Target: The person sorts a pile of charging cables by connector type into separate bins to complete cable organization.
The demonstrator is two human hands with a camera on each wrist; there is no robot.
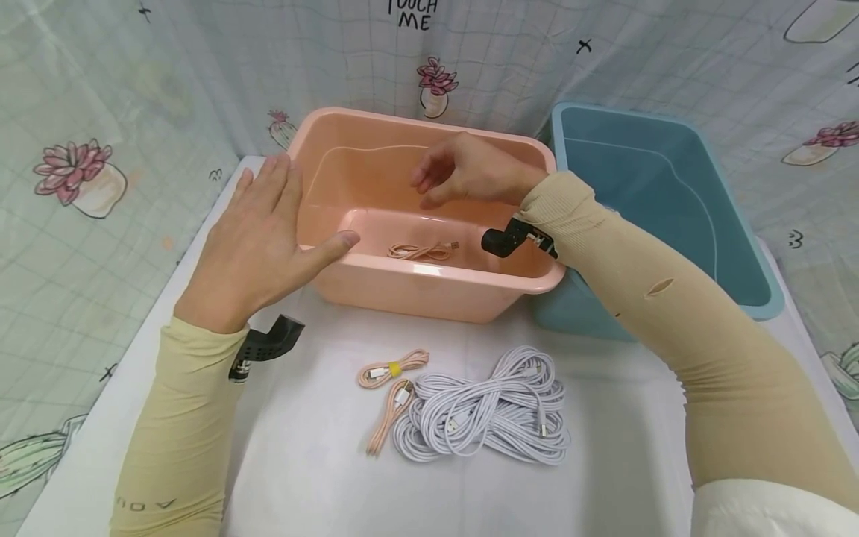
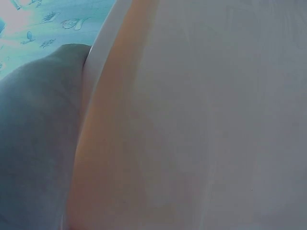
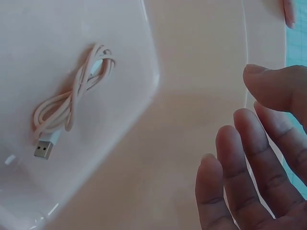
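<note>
My right hand (image 1: 470, 170) hovers over the pink bin (image 1: 429, 294), its fingers loosely bent with nothing between them. On the bin's floor lies a coiled pink USB cable (image 1: 423, 251); in the right wrist view the same cable (image 3: 76, 93) shows its metal USB plug, apart from the right hand's fingertips (image 3: 230, 139). At the bin's left end my left hand (image 1: 258, 239) rests over the rim, fingers straight and thumb along the front edge. Only a bin wall (image 2: 192, 120) and part of that hand (image 2: 38, 139) fill the left wrist view.
A blue bin (image 1: 624, 156) stands right of the pink one, partly behind my right arm. In front, on the white table (image 1: 322, 462), lie a pink cable with a yellow tie (image 1: 394, 369), another pink cable (image 1: 391, 418) and a pile of coiled white cables (image 1: 490, 410). Patterned cloth surrounds the table.
</note>
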